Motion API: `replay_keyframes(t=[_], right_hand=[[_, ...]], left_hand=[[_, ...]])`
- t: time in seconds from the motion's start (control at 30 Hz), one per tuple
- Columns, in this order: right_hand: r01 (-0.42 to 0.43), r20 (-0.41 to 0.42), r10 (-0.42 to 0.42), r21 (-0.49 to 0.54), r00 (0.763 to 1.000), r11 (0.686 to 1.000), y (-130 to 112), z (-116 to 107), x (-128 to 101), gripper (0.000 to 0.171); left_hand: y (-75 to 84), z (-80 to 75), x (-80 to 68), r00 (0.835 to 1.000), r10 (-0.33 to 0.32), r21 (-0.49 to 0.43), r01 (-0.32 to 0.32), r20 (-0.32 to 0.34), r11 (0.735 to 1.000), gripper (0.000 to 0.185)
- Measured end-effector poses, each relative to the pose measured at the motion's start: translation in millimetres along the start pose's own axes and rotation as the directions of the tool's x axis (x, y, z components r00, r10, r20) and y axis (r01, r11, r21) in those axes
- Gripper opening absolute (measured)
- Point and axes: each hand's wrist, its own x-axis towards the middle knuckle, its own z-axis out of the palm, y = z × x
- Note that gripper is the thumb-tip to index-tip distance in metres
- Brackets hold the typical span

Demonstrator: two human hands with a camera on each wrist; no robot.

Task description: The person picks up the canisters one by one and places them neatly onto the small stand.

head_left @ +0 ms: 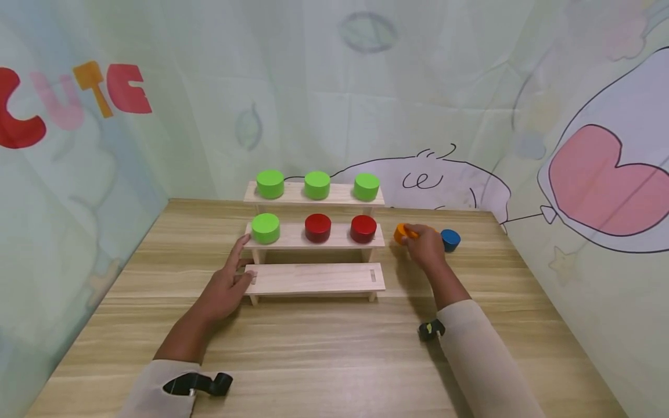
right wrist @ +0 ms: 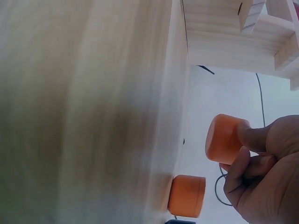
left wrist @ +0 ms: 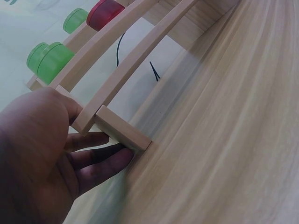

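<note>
Hands [head_left: 222,293] [head_left: 425,247] apart, astride wooden rack [head_left: 313,278]

- looks like a curtained-off table nook to me, can't tell if it's in a home or some studio
- printed cloth [head_left: 209,139] hangs along the left, far and right sides, creases and all
- super kiddie print: "CUTE" lettering [head_left: 128,87] left, heart balloon [head_left: 596,174] right
- wood-grain tabletop [head_left: 334,360] with a toy-like stepped stand [head_left: 292,237] on it

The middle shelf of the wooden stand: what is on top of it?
The middle shelf holds, from left, a green disc, a red disc and another red disc. The wood directly beneath them is covered.
</note>
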Motion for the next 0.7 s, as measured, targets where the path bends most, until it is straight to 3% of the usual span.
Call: replay_keyframes(t=[0.4, 0.7], right_hand=[[0.027, -0.095, -0.023, 0.045, 0.995, 0.999, -13, -1, -11, 0.046], [0.119, -0.234, -0.093, 0.1, 0.968, 0.988, -14, -1, -16, 0.045]], left_hand=[[4.4, -1.1, -0.1, 1.0, -0.012, -0.009, 0.012, 0.007, 1.0, 0.078], [7.1, -1.6, -1.0, 1.0, -0.011, -0.016, 0.011, 0.005, 1.0, 0.077]])
